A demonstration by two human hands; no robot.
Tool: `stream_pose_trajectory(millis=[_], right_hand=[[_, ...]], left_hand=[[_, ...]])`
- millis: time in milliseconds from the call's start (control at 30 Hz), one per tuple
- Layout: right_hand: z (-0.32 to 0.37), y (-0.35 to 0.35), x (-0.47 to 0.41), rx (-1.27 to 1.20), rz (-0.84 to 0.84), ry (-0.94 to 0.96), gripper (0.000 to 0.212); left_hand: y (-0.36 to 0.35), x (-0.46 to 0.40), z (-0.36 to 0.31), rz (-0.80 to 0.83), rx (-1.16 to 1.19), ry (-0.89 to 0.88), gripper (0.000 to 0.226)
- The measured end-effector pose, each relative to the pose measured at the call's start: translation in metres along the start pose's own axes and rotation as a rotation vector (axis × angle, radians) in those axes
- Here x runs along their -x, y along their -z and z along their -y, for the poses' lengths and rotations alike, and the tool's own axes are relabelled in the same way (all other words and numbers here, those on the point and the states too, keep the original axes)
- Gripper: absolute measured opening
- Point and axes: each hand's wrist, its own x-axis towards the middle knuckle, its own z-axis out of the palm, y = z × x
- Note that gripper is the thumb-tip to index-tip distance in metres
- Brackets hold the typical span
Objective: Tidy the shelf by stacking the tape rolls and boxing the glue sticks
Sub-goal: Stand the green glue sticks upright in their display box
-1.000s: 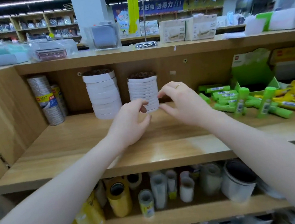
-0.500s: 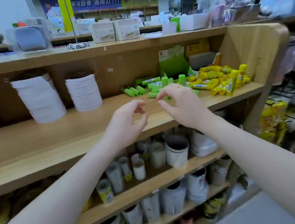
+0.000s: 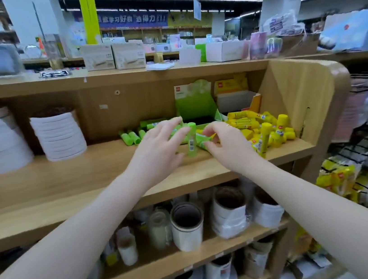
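Left hand (image 3: 158,150) and right hand (image 3: 224,142), fingers loosely spread and gripping nothing, reach over the shelf (image 3: 65,179). An upright green glue stick (image 3: 191,139) stands between them; more green glue sticks (image 3: 130,137) lie beyond the left, yellow ones (image 3: 268,127) right of the right. Farther back, the green box (image 3: 195,107) gapes open: boxing apparently unstarted. Tape rolls (image 3: 59,133) far left stand stacked.

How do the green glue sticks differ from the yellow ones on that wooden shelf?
The green plastic glue sticks lie left of the yellow plastic glue sticks, which are heaped against the shelf's right end wall. The green sticks sit before the open green cardboard box; the yellow ones before the yellow cardboard box. Both hands reach at the green sticks, none at the yellow. Both kinds are loose, mostly lying down, with one stick of each standing upright.
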Motion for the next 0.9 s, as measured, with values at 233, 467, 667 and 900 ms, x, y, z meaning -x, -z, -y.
stream_pose_trajectory(millis=[233,467,667,900], right_hand=[[-0.013,-0.028,-0.042,-0.248,0.012,-0.027,0.048],[-0.021,-0.046,-0.052,-0.231,0.057,0.014,0.028],[-0.019,-0.039,-0.082,-0.368,-0.186,-0.102,0.029],[-0.030,-0.051,-0.142,-0.310,-0.373,-0.359,0.037]], left_hand=[[-0.024,-0.022,0.022,-0.156,0.138,0.420,0.061],[-0.039,-0.019,0.037,0.194,0.210,0.416,0.081],[-0.049,-0.029,0.057,0.134,0.217,0.316,0.081],[-0.059,-0.036,0.080,0.274,0.447,0.267,0.073]])
